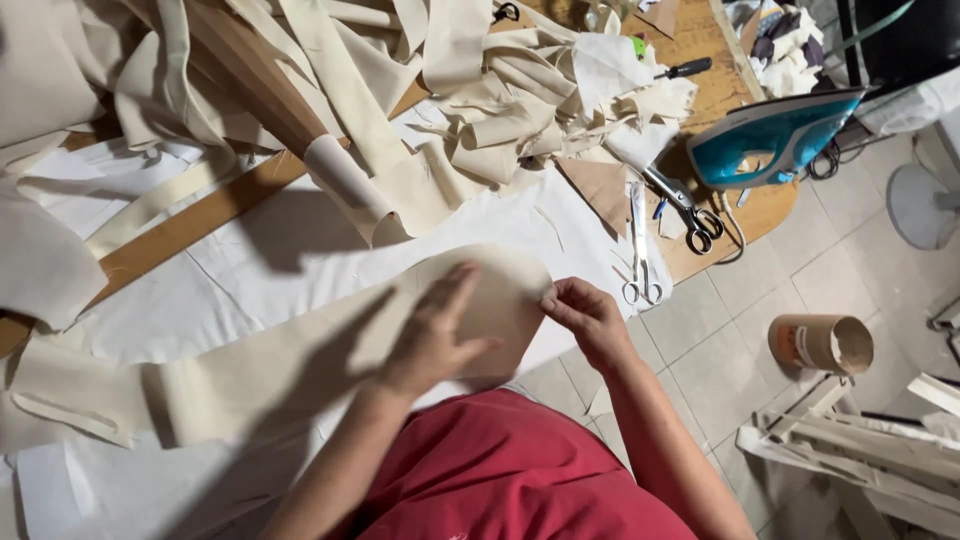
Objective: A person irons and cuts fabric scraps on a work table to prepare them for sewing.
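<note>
We press our left hand (435, 335) flat, fingers spread, on a long cream fabric strip (300, 360) lying across the white-covered worktop (300, 250). Our right hand (585, 318) has its grip pinched together on the strip's rounded end. Scissors (640, 250) and a teal iron (770, 140) lie well beyond, beside heaped offcuts (520, 100).

Floor (740, 340): pale grey square tiles, seen at right | Furniture: a wooden worktable (715, 90) is shown angled across the view, partly draped in white sheeting (300, 260) | Beside it: a white fan base (920, 205) is set on the tiles, white slats (860, 450) piled below | Light: soft, shadows cast leftward
</note>
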